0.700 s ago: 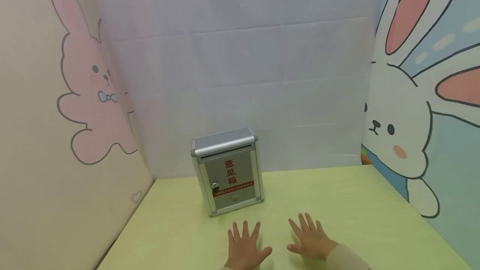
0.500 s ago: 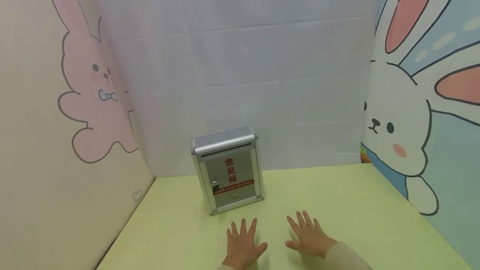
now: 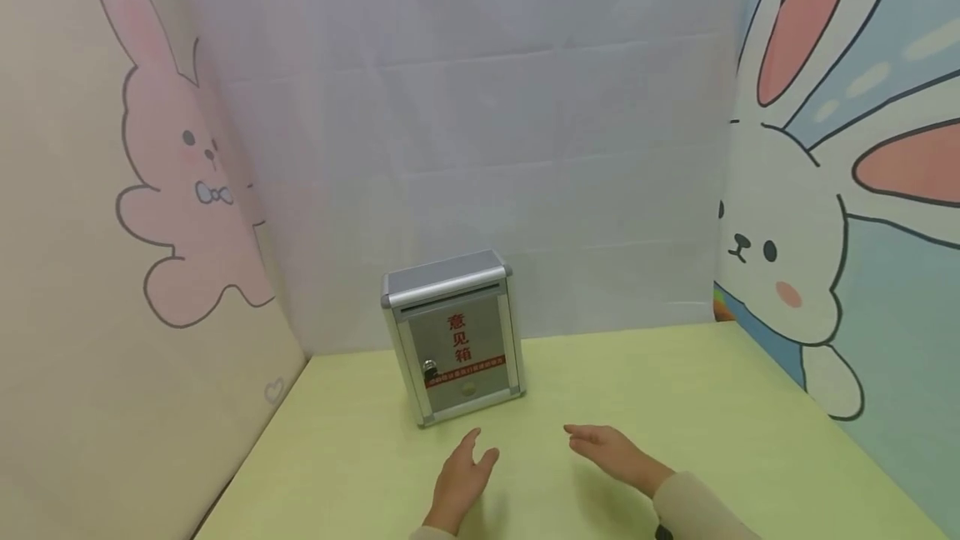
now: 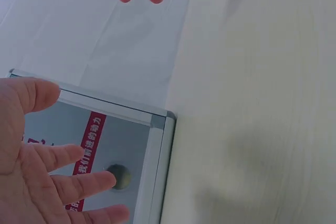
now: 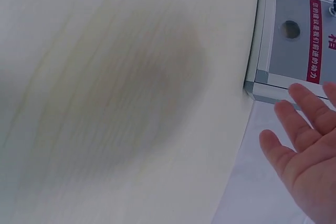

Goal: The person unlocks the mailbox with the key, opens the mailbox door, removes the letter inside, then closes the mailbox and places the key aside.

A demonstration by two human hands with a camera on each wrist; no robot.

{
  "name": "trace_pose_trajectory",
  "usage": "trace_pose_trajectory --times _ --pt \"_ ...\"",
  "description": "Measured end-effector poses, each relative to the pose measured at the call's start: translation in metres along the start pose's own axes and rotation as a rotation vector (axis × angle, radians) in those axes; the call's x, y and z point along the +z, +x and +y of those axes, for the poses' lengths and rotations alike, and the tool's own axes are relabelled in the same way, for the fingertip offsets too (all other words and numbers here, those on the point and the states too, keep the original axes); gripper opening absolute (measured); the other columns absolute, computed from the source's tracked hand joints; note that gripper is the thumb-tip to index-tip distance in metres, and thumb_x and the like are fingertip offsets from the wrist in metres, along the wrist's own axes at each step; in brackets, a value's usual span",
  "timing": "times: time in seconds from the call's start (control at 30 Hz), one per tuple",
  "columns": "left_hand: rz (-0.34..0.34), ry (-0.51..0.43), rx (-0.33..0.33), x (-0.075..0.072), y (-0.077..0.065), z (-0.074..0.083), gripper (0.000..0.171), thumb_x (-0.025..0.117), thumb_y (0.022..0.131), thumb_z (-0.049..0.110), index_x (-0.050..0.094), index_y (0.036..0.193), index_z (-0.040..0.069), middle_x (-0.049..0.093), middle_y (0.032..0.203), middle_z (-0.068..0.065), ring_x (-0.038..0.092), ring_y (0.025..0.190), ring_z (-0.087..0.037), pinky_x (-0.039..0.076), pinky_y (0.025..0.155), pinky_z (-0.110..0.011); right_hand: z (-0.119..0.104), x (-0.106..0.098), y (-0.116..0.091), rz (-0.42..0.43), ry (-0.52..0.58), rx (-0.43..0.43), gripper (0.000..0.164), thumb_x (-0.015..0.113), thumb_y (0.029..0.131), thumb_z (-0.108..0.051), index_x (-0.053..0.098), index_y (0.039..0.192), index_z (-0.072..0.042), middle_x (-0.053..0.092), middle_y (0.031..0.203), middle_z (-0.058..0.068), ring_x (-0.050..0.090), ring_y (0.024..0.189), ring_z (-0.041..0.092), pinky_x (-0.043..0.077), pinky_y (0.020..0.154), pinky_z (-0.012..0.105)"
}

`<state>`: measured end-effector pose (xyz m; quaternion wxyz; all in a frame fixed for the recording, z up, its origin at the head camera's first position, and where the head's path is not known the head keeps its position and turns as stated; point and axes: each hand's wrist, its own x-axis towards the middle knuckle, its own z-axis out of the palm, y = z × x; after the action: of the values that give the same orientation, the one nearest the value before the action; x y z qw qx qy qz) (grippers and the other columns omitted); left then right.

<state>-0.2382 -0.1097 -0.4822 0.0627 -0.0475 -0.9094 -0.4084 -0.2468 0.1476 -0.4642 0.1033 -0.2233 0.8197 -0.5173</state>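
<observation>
A grey metal suggestion box (image 3: 457,340) with red lettering, a top slot and a small lock (image 3: 430,370) on its door stands upright on the table, turned slightly. My left hand (image 3: 459,473) is over the table just in front of the box, turned on edge, thumb apart from the fingers and nothing held. To its right, my right hand (image 3: 611,450) is also turned inward with fingers extended and holds nothing. Both wrist views show spread fingers, with the box's door behind the left hand (image 4: 37,166) and its lower corner beyond the right hand (image 5: 310,145).
The pale yellow table (image 3: 712,415) reaches back to a white cloth (image 3: 600,148). A cream wall with a pink rabbit (image 3: 180,215) rises on the left. On the right is a blue wall with a white rabbit (image 3: 802,298).
Both hands have turned from palms down with fingers spread to palms facing inward. The left hand has shifted a little left. The box stays where it stood; the head view has moved slightly.
</observation>
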Motion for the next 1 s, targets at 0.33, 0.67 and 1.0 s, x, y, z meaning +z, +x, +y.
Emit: trace_pose_trajectory --times 0.33,0.67,1.0 --pt "0.204 -0.117 -0.109 -0.022 0.013 0.001 0.052 0.057 0.089 0.023 0.049 0.130 -0.009 0.052 0.126 -0.033 0.053 0.109 -0.049 0.041 0.089 -0.060 -0.011 0.000 0.024 0.143 0.035 0.015 0.046 0.048 0.099 -0.017 0.043 0.132 0.016 0.048 0.130 0.035 0.047 0.119 0.049 0.038 0.096 0.057" --pt "0.279 -0.167 -0.206 -0.041 0.016 -0.011 0.064 0.054 0.091 0.024 0.033 0.137 -0.015 0.043 0.131 -0.039 0.051 0.109 -0.052 0.040 0.089 -0.061 -0.016 0.011 0.044 0.121 0.052 -0.020 0.049 0.049 0.098 -0.016 0.040 0.134 0.016 0.049 0.127 0.036 0.048 0.117 0.050 0.039 0.095 0.058" --pt "0.266 -0.290 -0.200 -0.059 0.036 -0.016 0.068 0.053 0.091 0.021 0.024 0.143 -0.012 0.032 0.140 -0.038 0.034 0.125 -0.056 0.032 0.097 -0.064 -0.028 0.007 0.093 0.272 0.039 0.095 0.054 0.048 0.096 -0.012 0.032 0.142 0.010 0.042 0.137 0.034 0.041 0.125 0.048 0.034 0.100 0.058"
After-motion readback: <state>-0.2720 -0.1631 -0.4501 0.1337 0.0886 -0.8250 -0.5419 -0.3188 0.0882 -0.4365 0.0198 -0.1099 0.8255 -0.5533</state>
